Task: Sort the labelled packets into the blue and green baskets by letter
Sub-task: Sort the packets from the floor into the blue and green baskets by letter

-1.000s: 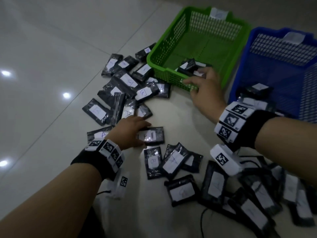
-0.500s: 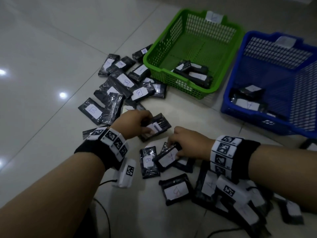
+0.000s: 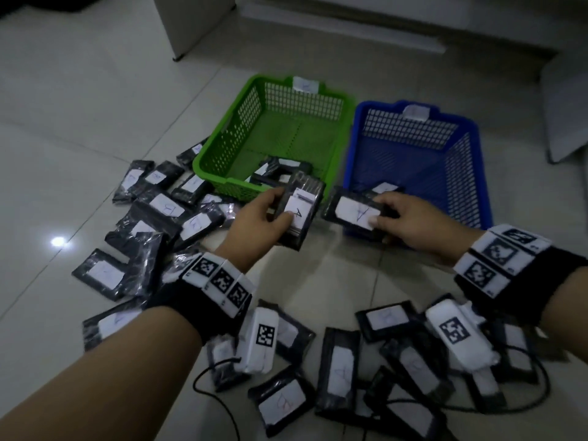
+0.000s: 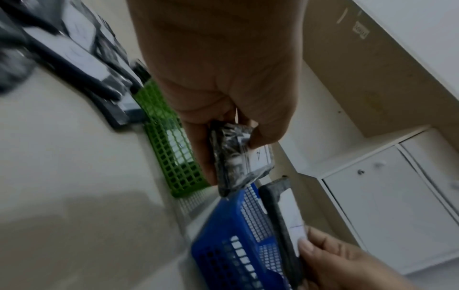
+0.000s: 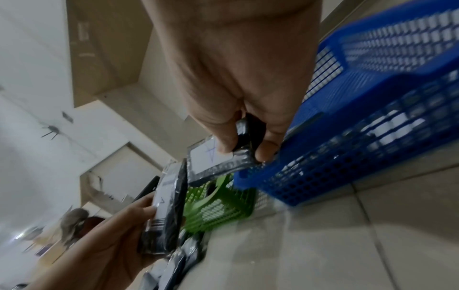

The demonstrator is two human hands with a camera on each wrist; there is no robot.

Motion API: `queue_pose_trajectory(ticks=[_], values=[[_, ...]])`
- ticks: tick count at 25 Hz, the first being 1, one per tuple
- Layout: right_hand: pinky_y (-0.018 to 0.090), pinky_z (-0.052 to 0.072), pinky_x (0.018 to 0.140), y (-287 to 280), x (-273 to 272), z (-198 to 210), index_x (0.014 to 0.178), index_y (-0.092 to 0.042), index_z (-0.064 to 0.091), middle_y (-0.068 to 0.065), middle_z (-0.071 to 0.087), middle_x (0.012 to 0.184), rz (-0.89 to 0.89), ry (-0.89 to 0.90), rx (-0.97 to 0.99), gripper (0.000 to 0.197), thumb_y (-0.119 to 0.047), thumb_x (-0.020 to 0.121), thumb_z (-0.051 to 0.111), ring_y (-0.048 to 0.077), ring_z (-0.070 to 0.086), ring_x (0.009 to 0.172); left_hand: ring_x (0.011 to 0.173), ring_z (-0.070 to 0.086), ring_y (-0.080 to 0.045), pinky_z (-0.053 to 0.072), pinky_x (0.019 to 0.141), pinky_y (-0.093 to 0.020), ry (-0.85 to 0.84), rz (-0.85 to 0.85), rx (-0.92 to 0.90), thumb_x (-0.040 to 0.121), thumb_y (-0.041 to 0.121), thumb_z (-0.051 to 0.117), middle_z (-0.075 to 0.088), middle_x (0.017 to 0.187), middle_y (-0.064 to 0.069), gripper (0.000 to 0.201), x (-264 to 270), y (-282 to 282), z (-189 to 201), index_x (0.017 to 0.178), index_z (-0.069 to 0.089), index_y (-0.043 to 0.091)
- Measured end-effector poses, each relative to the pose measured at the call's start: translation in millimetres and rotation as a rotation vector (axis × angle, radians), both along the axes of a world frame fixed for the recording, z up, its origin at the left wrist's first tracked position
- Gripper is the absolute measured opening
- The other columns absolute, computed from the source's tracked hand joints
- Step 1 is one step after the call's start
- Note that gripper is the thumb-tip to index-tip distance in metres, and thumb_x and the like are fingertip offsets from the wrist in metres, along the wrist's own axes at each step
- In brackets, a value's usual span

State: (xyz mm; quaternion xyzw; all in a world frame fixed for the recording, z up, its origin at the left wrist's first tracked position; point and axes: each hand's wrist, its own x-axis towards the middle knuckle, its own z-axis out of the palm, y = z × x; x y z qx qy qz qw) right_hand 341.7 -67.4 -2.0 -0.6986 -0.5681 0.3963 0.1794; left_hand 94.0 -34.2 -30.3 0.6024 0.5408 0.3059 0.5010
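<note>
My left hand (image 3: 259,219) grips a black packet labelled A (image 3: 300,214) in the air, in front of the green basket (image 3: 241,128). The left wrist view shows thumb and fingers pinching that packet (image 4: 236,155). My right hand (image 3: 410,222) holds a second black packet marked A (image 3: 353,210) over the near left corner of the blue basket (image 3: 467,173). In the right wrist view its thumb and fingers clamp this packet (image 5: 216,162) beside the blue basket (image 5: 360,137). Both baskets hold a few packets.
Several black labelled packets lie scattered on the tiled floor to the left (image 3: 165,208) and near my wrists (image 3: 340,367). A black cable (image 3: 219,405) runs across the floor. White cabinets (image 3: 191,20) stand behind the baskets.
Both hands have lifted a packet off the floor and carried it forward toward the baskets. The camera has tilted up, showing more of the room.
</note>
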Motion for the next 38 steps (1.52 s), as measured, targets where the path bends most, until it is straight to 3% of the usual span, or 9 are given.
queue_pose_trajectory(ticks=[4, 8, 11, 17, 22, 27, 30, 35, 38], values=[[0.029, 0.053, 0.062, -5, 49, -15, 0.121, -0.003, 0.056, 0.010, 0.062, 0.097, -0.357, 0.077, 0.024, 0.030, -0.007, 0.092, 0.057, 0.023, 0.059, 0.074, 0.093, 0.067, -0.022, 0.054, 0.089, -0.049, -0.146, -0.066, -0.010, 0.072, 0.022, 0.058, 0.068, 0.102, 0.004, 0.056, 52, 8, -7, 0.125, 0.050, 0.037], [0.028, 0.060, 0.063, -6, 72, -28, 0.123, 0.000, 0.055, 0.014, 0.062, 0.111, -0.558, 0.099, 0.061, 0.033, -0.002, 0.090, 0.058, 0.027, 0.064, 0.079, 0.092, 0.067, -0.018, 0.053, 0.089, -0.046, -0.096, -0.083, 0.079, 0.081, 0.020, 0.063, 0.070, 0.102, 0.002, 0.045, 100, 20, -12, 0.124, 0.049, 0.026], [0.033, 0.046, 0.092, -15, 83, -22, 0.128, -0.005, 0.056, 0.017, 0.062, 0.125, -0.403, -0.273, 0.005, 0.038, -0.010, 0.090, 0.057, 0.034, 0.059, 0.111, 0.104, 0.063, -0.017, 0.050, 0.095, -0.037, 0.045, -0.130, 0.201, 0.088, 0.016, 0.059, 0.065, 0.115, -0.001, 0.034, 130, 30, -13, 0.122, 0.053, 0.020], [0.037, 0.048, 0.089, -65, 92, -23, 0.101, -0.030, 0.070, -0.001, 0.069, 0.105, -0.154, -0.505, 0.033, 0.019, -0.039, 0.085, 0.064, 0.024, 0.060, 0.103, 0.108, 0.054, -0.023, 0.038, 0.094, -0.026, 0.290, -0.414, 0.381, 0.091, 0.007, 0.050, 0.056, 0.115, -0.008, 0.030, 158, 44, -28, 0.118, 0.062, 0.015], [0.041, 0.047, 0.091, -79, 85, -37, 0.101, -0.033, 0.068, 0.001, 0.066, 0.109, -0.229, -0.436, 0.109, 0.021, -0.020, 0.086, 0.061, 0.026, 0.057, 0.105, 0.114, 0.046, -0.035, 0.037, 0.104, -0.041, 0.548, -0.522, 0.586, 0.087, 0.004, 0.051, 0.053, 0.124, -0.012, 0.034, 148, 43, -47, 0.117, 0.065, 0.011], [0.030, 0.039, 0.087, -103, 70, -43, 0.115, -0.020, 0.066, 0.007, 0.057, 0.105, -0.212, -0.415, 0.284, 0.036, -0.006, 0.082, 0.060, 0.026, 0.048, 0.105, 0.097, 0.051, -0.022, 0.043, 0.087, -0.030, 0.322, -0.384, 0.740, 0.085, 0.010, 0.057, 0.055, 0.103, -0.006, 0.021, 117, -17, -51, 0.104, 0.065, 0.013], [0.020, 0.032, 0.085, -138, 61, -51, 0.111, -0.016, 0.065, 0.001, 0.046, 0.102, -0.232, -0.351, 0.269, 0.034, -0.001, 0.081, 0.059, 0.018, 0.044, 0.104, 0.087, 0.050, -0.011, 0.046, 0.082, -0.030, 0.371, -0.624, 0.574, 0.084, 0.023, 0.063, 0.053, 0.092, 0.004, 0.018, 109, -56, -63, 0.101, 0.062, 0.019], [0.036, 0.036, 0.104, -166, 65, -72, 0.137, -0.021, 0.044, 0.008, 0.038, 0.130, -0.041, -0.471, -0.202, 0.059, -0.013, 0.082, 0.066, 0.030, 0.034, 0.124, 0.097, 0.049, -0.011, 0.047, 0.087, -0.031, 0.598, -0.855, 0.172, 0.063, 0.048, 0.079, 0.049, 0.111, 0.006, 0.076, 122, -76, -84, 0.128, 0.044, 0.029], [0.035, 0.035, 0.097, -161, 66, -78, 0.127, -0.017, 0.046, 0.010, 0.036, 0.128, 0.036, -0.521, -0.254, 0.056, -0.019, 0.078, 0.071, 0.031, 0.034, 0.121, 0.095, 0.057, -0.015, 0.047, 0.080, -0.029, 0.615, -0.880, 0.099, 0.063, 0.042, 0.081, 0.061, 0.104, 0.004, 0.061, 132, -76, -84, 0.115, 0.056, 0.024]])
